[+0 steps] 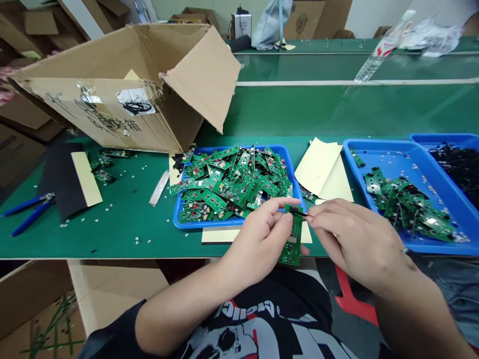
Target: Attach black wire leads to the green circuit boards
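My left hand (265, 234) is closed around the edges of a green circuit board (293, 245), its thumb on the board's face. The board is held tilted in front of my chest. My right hand (359, 239) pinches a thin black strip (299, 212), which touches the board near its upper end. Just beyond my left hand is a blue tray (178, 219) heaped with green circuit boards (228, 182). To the right of my right hand, another blue tray (352, 169) holds a smaller pile of boards (407, 204).
A large open cardboard box (112, 114) stands behind the left of the heaped tray. Blue-handled pliers (32, 209) lie by black sheets (62, 179) at far left. Folded cream paper (320, 167) lies between the trays. Black pieces (458, 159) fill a tray at far right. A bottle (377, 57) leans behind.
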`<state>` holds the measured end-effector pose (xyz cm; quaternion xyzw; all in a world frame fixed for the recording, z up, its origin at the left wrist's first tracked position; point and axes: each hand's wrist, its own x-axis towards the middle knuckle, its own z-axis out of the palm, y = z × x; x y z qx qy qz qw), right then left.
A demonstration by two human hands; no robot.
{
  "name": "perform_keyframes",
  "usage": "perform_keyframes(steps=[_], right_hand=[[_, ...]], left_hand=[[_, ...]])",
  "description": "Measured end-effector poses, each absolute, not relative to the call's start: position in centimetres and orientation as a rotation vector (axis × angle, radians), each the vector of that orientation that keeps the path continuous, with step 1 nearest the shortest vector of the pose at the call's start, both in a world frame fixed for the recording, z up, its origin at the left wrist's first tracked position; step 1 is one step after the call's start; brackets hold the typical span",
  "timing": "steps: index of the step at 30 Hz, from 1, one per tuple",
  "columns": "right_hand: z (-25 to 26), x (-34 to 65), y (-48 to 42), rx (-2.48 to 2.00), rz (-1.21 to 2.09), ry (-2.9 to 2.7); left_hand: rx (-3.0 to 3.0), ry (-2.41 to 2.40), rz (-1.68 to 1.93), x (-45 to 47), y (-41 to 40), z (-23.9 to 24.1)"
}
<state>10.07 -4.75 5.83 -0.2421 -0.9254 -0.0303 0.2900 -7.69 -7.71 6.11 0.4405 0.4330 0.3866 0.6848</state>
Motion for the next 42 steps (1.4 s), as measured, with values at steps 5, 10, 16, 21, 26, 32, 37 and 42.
perform_keyframes(steps=[5,10,16,21,26,32,37,42], right_hand=[[5.8,10.0,-4.8,-0.626,-0.113,-2.469],[5.9,9.9,-4.9,-0.619,-0.154,-2.477],[5.9,10.0,-4.9,-0.628,-0.132,-2.482],[5.9,10.3,-4.6,-0.697,-0.052,-2.496],[6.2,10.2,-4.9,-0.89,0.067,-2.45],[6.8,10.5,-5.0,-0.834,0.128,-2.465],[7.0,10.9,-4.7,-0.745,0.064,-2.454],[6.5,11.4,-4.5,-0.607,0.027,-2.434]], left_hand=[[0.986,0.97,0.871,-7.7,-7.8,6.0],[0.986,0.969,0.878,-7.7,-7.7,5.9],[0.98,0.921,0.926,-7.6,-7.6,5.9],[1.044,0.933,0.958,-7.7,-7.6,5.7],[1.105,0.916,0.927,-8.0,-7.4,5.4],[1.341,0.937,0.824,-8.6,-7.4,5.7],[1.43,0.934,0.74,-8.9,-7.3,6.0],[1.48,0.897,0.635,-9.4,-7.0,6.3]])
